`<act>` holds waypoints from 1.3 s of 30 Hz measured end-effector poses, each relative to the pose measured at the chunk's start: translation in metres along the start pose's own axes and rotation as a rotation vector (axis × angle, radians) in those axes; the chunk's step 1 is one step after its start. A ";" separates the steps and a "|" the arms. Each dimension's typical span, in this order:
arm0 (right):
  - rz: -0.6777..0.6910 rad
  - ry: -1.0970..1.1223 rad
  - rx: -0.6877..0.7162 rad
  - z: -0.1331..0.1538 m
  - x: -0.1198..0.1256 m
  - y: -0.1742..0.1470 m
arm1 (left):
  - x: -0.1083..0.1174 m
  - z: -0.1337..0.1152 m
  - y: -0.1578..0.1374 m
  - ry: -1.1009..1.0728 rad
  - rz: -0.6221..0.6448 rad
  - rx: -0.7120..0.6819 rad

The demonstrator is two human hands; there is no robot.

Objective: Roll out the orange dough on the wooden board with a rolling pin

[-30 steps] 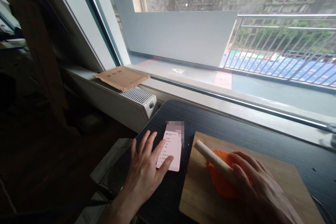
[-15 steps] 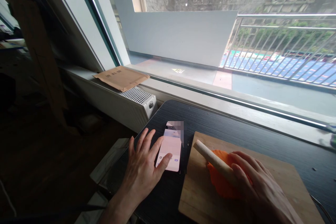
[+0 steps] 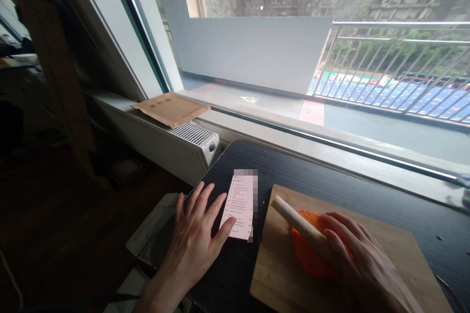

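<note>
A phone (image 3: 240, 200) lies on the dark table with a lit page of text lines, partly blurred out along its right side. My left hand (image 3: 200, 232) is spread at the phone's left edge, its thumb over the lower part of the screen. On a wooden board (image 3: 400, 254) lies a flat orange sheet of dough or clay (image 3: 306, 254). Across it rests a pale rolling pin (image 3: 295, 217), its near end covered by my right hand (image 3: 362, 254). The fingers of that hand are curled over the pin.
The black table (image 3: 279, 161) meets a window sill (image 3: 286, 137) at the back. Left of it, a brown envelope (image 3: 171, 109) lies on a white radiator (image 3: 194, 134). A cable (image 3: 450, 288) runs by the board's right edge. Railings stand outside the window.
The phone's screen has switched from a mostly plain pink page to a list of text lines. My left hand has shifted slightly left and its thumb has drawn back. The right hand stays on the pin.
</note>
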State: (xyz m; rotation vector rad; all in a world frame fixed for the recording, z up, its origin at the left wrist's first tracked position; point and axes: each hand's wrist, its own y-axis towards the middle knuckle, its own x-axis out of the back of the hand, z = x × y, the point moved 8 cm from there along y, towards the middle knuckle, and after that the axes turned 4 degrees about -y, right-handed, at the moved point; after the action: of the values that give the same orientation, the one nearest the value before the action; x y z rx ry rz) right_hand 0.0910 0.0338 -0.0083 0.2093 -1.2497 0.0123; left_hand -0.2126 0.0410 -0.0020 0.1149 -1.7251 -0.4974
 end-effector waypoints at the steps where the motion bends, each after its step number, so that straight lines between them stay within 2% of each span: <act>1: 0.002 0.002 -0.001 0.000 0.000 0.000 | 0.001 0.000 -0.001 0.000 -0.002 -0.006; 10: 0.004 0.006 0.002 -0.002 -0.002 0.000 | 0.004 0.002 -0.006 0.005 -0.006 -0.021; 16: 0.027 0.006 -0.027 0.003 0.002 0.000 | -0.001 -0.001 0.002 -0.013 0.025 -0.005; 22: -0.017 0.008 -0.014 0.010 0.010 0.002 | -0.008 -0.002 0.013 -0.021 0.046 0.015; 29: 0.026 0.034 -0.038 0.006 0.003 0.001 | -0.010 -0.005 0.018 -0.012 0.074 -0.018; 39: 0.018 0.016 -0.018 0.001 0.002 0.001 | -0.010 -0.007 0.016 -0.022 0.088 -0.049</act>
State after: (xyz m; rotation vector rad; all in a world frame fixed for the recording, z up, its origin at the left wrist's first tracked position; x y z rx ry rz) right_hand 0.0903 0.0340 -0.0064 0.1816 -1.2357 0.0182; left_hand -0.2008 0.0569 -0.0036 -0.0011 -1.7299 -0.4772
